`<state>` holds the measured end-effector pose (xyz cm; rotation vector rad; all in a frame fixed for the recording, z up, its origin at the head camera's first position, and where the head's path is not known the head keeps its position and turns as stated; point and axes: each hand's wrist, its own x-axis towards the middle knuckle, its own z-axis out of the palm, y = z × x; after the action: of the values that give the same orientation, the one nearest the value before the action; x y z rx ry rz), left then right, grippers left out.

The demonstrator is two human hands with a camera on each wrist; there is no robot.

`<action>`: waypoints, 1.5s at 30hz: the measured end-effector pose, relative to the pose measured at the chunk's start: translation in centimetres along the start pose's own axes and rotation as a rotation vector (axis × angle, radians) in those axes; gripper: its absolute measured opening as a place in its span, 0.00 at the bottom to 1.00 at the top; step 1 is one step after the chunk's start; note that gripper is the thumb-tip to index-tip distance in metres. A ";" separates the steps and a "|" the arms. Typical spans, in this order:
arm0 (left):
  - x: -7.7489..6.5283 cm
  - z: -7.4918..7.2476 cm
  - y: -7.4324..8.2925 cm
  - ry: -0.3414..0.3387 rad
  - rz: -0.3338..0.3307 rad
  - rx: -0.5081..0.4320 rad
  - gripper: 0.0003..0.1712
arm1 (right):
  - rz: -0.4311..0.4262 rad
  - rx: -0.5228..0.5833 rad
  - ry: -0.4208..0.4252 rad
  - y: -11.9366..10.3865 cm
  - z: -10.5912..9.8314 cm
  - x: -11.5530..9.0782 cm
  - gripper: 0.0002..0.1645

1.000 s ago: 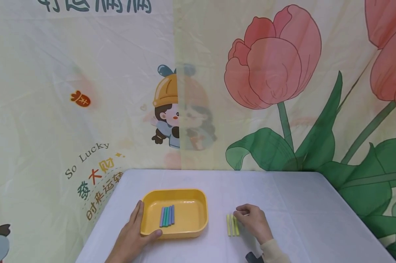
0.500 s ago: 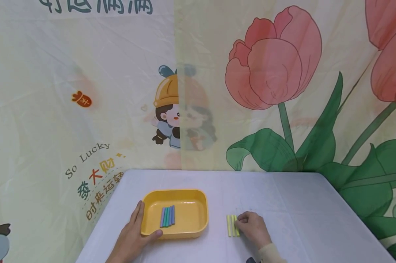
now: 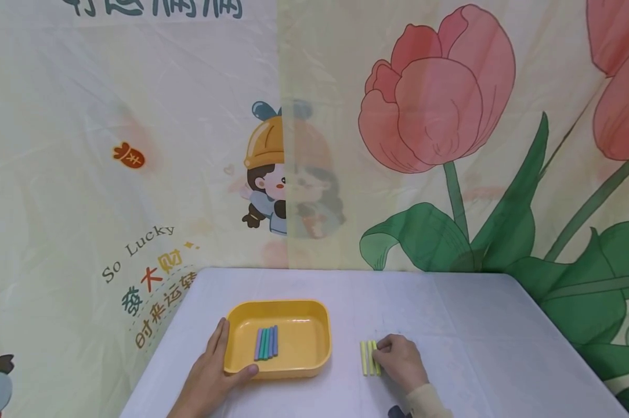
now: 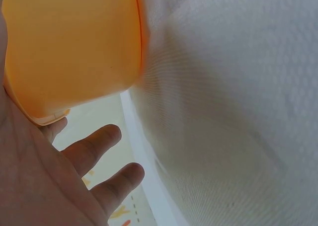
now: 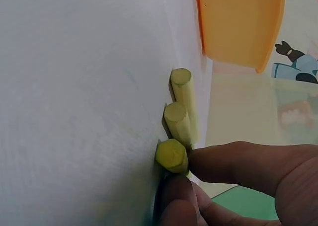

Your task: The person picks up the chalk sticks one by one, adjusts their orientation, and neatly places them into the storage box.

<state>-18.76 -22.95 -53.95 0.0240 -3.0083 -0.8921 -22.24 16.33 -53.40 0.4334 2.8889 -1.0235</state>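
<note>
My left hand (image 3: 210,374) holds the near left corner of a yellow tray (image 3: 306,345), thumb over the front rim and fingers along the left side. In the left wrist view, other fingers (image 4: 94,146) spread past the tray wall (image 4: 74,42). Inside the tray lies a row of several purple, green and blue chalk sticks (image 3: 265,343). To its right, three yellow chalk sticks lie side by side on the cloth. My right hand (image 3: 402,363) pinches the rightmost yellow chalk stick (image 5: 171,155) between thumb and fingertips; its neighbour (image 5: 177,117) lies close beside it.
A white cloth (image 3: 466,325) covers the table. Behind its far edge hangs a printed backdrop (image 3: 314,75) with tulips and cartoon figures. A dark object (image 3: 398,412) shows by the right sleeve (image 3: 429,402) at the bottom edge.
My right hand has come down slightly onto the rightmost yellow chalk stick, and its fingertips have closed on it. The left hand and the tray stay put.
</note>
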 end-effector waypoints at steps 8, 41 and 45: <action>-0.1 -0.1 0.2 -0.024 -0.024 -0.005 0.79 | -0.021 -0.021 0.014 -0.2 -0.1 0.0 0.13; 0.3 0.1 0.0 -0.033 -0.037 0.004 0.79 | 0.002 -0.028 0.033 -0.3 0.0 0.8 0.12; 0.3 0.1 -0.1 -0.020 -0.023 0.001 0.79 | 0.007 -0.014 0.030 -0.2 -0.1 0.9 0.12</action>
<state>-19.05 -23.00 -54.14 0.0501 -3.0328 -0.8973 -23.14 16.44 -53.29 0.4621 2.9170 -1.0039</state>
